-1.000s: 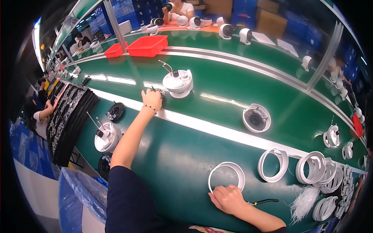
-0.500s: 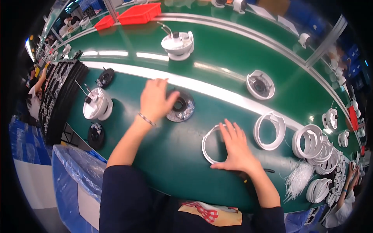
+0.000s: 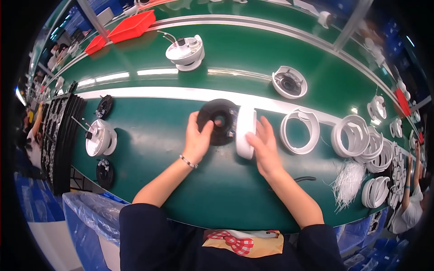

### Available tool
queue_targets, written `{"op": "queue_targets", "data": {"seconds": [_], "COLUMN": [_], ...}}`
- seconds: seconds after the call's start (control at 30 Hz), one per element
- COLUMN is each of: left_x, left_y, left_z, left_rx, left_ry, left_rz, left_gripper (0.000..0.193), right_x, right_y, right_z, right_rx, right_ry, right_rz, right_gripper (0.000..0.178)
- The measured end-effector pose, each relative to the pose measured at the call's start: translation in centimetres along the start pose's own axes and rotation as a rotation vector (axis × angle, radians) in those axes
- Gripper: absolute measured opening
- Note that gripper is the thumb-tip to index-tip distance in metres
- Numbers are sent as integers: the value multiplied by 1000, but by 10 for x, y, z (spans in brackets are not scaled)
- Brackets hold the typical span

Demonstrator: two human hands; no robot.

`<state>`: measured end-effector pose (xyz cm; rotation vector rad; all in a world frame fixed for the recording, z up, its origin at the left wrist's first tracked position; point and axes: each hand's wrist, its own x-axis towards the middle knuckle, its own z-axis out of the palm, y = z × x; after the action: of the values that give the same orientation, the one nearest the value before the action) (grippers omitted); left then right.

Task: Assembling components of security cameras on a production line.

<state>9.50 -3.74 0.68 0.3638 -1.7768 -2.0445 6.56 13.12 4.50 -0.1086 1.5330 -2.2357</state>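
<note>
A black disc (image 3: 208, 109) is held by the left hand (image 3: 197, 139) above the desk (image 3: 203, 198), toward the middle of its far edge; its near left rim is pinched between the fingers and the thumb, which is laid across its face. Just right of it, a white ring (image 3: 246, 131) is held edge-on by the right hand (image 3: 266, 151), with the thumb pressed against its outer wall and the fingers loosely spread; how firmly it is gripped cannot be told. The disc's right side is overlapped by the ring in view, but whether the two are touching cannot be told. Near the desk's left edge, a white housing (image 3: 100, 137) is set between two more black parts, one (image 3: 105, 107) toward the far left corner and one (image 3: 105, 174) nearer the near edge. Toward the right end, a single white ring (image 3: 284, 131) is placed by the far edge, followed by overlapping rings (image 3: 337, 137) and a bundle of white strands (image 3: 348, 183). A dark-handled tool (image 3: 305, 179) is partly hidden by the right forearm.
</note>
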Motion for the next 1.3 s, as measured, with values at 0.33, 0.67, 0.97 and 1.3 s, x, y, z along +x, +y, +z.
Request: {"op": "queue_targets", "data": {"seconds": [0.33,0.67,0.97,1.3], "left_x": [-13,-12,-17,-22], "left_y": [30,22,30,14], "left_z": [9,14,19,19], "left_rx": [-1021,-954,-879,-827], "left_ry": [-587,-466,-432,-460], "left_rz": [-575,-569,-522,-501], "left_gripper": [82,61,62,82], "right_x": [-1,-9,-5,-7], "right_y": [-8,-21,-19,-14], "right_z": [6,15,9,21], "right_rx": [-768,-948,-795,-1140], "right_ry": [-84,-108,-95,-135], "right_rz": [-550,-459,-334,-463], "right_gripper": [111,112,113,113]}}
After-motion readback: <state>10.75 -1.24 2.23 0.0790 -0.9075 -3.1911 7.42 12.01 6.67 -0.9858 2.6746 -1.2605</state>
